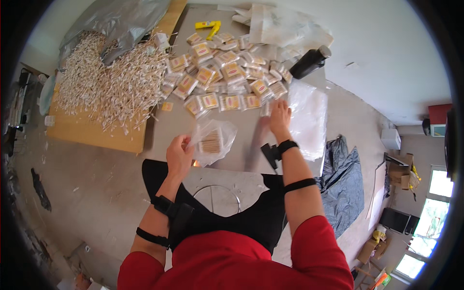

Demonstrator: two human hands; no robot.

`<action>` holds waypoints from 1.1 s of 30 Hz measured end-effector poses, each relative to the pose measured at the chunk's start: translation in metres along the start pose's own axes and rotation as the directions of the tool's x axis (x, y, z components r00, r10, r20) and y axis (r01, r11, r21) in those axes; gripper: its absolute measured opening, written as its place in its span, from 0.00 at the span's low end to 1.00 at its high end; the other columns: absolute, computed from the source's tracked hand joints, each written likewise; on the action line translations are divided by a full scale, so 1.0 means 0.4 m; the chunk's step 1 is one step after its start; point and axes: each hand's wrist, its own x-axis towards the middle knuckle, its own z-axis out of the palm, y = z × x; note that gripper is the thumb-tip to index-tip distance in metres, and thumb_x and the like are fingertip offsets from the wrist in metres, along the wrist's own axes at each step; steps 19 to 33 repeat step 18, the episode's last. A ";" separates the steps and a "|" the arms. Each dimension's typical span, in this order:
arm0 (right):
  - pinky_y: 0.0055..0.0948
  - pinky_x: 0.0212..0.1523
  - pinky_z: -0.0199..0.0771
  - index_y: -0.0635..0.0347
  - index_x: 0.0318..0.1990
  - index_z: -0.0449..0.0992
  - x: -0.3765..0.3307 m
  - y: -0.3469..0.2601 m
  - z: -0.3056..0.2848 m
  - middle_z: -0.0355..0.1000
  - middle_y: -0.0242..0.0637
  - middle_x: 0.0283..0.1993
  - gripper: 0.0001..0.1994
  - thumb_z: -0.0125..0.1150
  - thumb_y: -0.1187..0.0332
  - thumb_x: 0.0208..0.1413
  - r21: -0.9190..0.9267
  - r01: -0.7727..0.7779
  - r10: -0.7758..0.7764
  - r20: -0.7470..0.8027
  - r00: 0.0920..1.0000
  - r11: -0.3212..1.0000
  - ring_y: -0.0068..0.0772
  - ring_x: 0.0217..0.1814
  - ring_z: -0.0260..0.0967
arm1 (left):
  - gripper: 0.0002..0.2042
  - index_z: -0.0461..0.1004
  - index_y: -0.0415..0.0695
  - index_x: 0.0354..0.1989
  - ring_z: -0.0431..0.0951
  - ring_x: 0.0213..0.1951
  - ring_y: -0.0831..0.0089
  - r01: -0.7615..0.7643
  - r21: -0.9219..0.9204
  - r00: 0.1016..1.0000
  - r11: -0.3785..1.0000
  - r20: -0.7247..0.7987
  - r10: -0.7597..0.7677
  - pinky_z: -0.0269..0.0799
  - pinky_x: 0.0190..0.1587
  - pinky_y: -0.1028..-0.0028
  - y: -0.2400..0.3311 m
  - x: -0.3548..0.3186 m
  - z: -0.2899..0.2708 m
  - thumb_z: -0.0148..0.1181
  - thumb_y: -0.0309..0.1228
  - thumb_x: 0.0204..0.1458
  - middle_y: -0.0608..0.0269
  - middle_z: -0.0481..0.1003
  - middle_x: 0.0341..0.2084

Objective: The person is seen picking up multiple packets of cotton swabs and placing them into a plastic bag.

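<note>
My left hand point(179, 155) is closed, pinching the edge of a clear plastic bag point(228, 133) over the near part of the grey table. Inside that bag lies a bundle of cotton swabs point(210, 141). My right hand point(280, 118) reaches forward with its fingers stretched out. It is between the near right end of a heap of cotton swab packs point(233, 72) and a stack of clear plastic bags point(308, 116). Each pack in the heap is clear with a yellow and white label. What lies directly under my right fingertips is partly hidden.
Loose cotton swabs point(113, 82) cover a wooden board point(96, 133) at the left, partly under a grey plastic sheet point(116, 19). A black bottle point(311, 62) lies at the far right, a yellow tool point(209, 27) at the back. A dark plastic sheet point(343, 186) hangs right of the table.
</note>
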 end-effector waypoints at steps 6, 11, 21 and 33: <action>0.40 0.57 0.58 0.58 0.47 0.71 -0.014 0.024 -0.076 0.70 0.42 0.46 0.19 0.60 0.73 0.43 0.192 0.206 -0.227 0.095 0.969 0.960 0.42 0.53 0.65 | 0.12 0.75 0.39 0.40 0.72 0.24 0.76 -0.066 0.051 0.997 0.996 -0.038 0.068 0.69 0.30 0.76 0.061 -0.011 -0.059 0.63 0.26 0.45 0.64 0.74 0.26; 0.41 0.46 0.71 0.63 0.48 0.71 -0.130 -0.100 -0.294 0.69 0.46 0.47 0.22 0.65 0.68 0.42 0.759 0.241 -0.170 -0.173 0.970 0.605 0.52 0.46 0.69 | 0.11 0.76 0.39 0.38 0.70 0.24 0.78 -0.096 0.005 0.992 0.995 -0.084 0.096 0.68 0.28 0.76 0.077 0.001 -0.028 0.63 0.28 0.46 0.65 0.73 0.24; 0.37 0.48 0.72 0.58 0.51 0.72 -0.217 -0.284 -0.379 0.69 0.46 0.49 0.22 0.65 0.65 0.47 0.773 0.336 -0.610 0.081 0.788 0.538 0.44 0.50 0.71 | 0.10 0.76 0.40 0.37 0.72 0.24 0.71 -0.093 -0.023 0.991 0.995 -0.103 0.091 0.70 0.29 0.73 0.069 0.013 -0.029 0.63 0.30 0.47 0.62 0.74 0.24; 0.37 0.48 0.72 0.58 0.51 0.72 -0.217 -0.284 -0.379 0.69 0.46 0.49 0.22 0.65 0.65 0.47 0.773 0.336 -0.610 0.081 0.788 0.538 0.44 0.50 0.71 | 0.10 0.76 0.40 0.37 0.72 0.24 0.71 -0.093 -0.023 0.991 0.995 -0.103 0.091 0.70 0.29 0.73 0.069 0.013 -0.029 0.63 0.30 0.47 0.62 0.74 0.24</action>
